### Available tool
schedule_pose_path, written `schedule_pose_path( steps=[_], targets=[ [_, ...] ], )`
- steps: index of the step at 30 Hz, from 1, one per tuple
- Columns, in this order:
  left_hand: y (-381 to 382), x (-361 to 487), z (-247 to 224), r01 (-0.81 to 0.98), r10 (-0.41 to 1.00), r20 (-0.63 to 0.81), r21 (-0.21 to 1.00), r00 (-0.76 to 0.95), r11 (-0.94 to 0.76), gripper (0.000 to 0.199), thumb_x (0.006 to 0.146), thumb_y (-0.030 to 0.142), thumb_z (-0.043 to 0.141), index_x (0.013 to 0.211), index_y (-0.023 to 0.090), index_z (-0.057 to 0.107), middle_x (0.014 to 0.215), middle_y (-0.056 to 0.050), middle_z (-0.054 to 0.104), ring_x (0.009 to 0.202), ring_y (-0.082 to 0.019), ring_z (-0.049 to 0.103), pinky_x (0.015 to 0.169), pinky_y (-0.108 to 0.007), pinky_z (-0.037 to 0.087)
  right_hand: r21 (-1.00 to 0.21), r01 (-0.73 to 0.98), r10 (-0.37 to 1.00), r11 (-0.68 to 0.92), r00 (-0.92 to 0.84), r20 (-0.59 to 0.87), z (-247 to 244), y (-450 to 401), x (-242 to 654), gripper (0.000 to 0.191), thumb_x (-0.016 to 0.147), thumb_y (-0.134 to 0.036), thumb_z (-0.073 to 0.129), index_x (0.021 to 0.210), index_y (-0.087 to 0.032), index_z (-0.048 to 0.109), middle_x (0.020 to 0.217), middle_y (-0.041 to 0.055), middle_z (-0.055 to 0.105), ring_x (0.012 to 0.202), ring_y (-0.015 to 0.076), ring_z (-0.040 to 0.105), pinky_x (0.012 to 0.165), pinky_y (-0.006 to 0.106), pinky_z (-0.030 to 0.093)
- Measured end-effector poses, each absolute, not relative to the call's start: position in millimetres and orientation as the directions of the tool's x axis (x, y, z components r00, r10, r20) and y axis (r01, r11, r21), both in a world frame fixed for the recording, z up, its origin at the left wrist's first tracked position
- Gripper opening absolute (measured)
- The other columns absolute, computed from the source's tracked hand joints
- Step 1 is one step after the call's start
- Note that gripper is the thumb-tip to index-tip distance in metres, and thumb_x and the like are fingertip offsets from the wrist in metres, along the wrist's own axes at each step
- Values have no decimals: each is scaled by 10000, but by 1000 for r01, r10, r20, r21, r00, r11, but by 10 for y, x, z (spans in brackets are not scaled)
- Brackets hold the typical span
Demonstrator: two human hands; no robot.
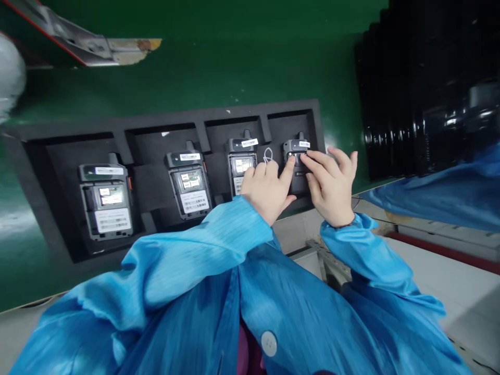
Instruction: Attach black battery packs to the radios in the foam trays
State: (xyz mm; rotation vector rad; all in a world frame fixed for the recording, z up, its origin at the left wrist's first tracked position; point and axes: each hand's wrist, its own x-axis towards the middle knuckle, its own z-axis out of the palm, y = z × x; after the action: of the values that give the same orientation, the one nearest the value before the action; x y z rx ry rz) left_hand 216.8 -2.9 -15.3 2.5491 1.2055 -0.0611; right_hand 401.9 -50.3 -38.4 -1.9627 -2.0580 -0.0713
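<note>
Four-part black foam tray (222, 112) holds handheld radios with stubby antennas, one in each compartment. The rightmost radio (297, 179) has a dark cover on its back. My left hand (265, 190) rests its outstretched index fingertip on that radio's upper back, thumb apart and other fingers curled. From the other side my right hand (332, 182) touches the same radio with its index fingertip, its fingers spread. Left of my hands, a second radio (238, 156) is partly hidden by my left hand. Two more radios, a middle one (189, 182) and a leftmost one (105, 200), show bare backs with barcode labels.
A green mat (234, 62) covers the table. Glossy black stacked things (422, 104) stand at the right. A metal bracket (89, 44) and a whitish rounded thing (10, 73) are at upper left. A white cord loop (267, 154) lies by my left hand.
</note>
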Motion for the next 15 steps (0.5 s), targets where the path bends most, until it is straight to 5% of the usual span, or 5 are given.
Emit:
schedule_pose_path(
  steps=[8, 12, 15],
  targets=[
    [-76, 2134, -97, 743, 753, -132, 342, 644, -575, 782, 859, 488, 685, 1519, 190, 388, 1113, -138, 584, 1002, -287, 547, 807, -389, 388, -167, 981, 994, 95, -84, 73, -165, -521, 3971, 486, 967, -145, 414, 1389, -348, 542, 1402, -21, 547, 1299, 240, 497, 1210, 630, 82],
    [-115, 1638, -45, 635, 774, 113, 505, 623, -585, 597, 924, 473, 593, 1452, 219, 480, 997, -78, 612, 915, -243, 575, 763, -373, 429, -158, 985, 997, 63, -56, 47, -115, -524, 3925, 524, 934, -131, 426, 1395, -354, 533, 1415, -25, 535, 1303, 235, 501, 1213, 624, 94],
    [-102, 1068, -36, 543, 849, 272, 671, 453, -505, 399, 919, 340, 612, 1288, 189, 615, 900, -56, 622, 854, -203, 591, 757, -341, 472, -179, 984, 999, 24, -14, 53, -84, -543, 3831, 450, 962, -208, 434, 1384, -318, 546, 1425, 10, 523, 1312, 250, 493, 1188, 589, 239]
  ],
)
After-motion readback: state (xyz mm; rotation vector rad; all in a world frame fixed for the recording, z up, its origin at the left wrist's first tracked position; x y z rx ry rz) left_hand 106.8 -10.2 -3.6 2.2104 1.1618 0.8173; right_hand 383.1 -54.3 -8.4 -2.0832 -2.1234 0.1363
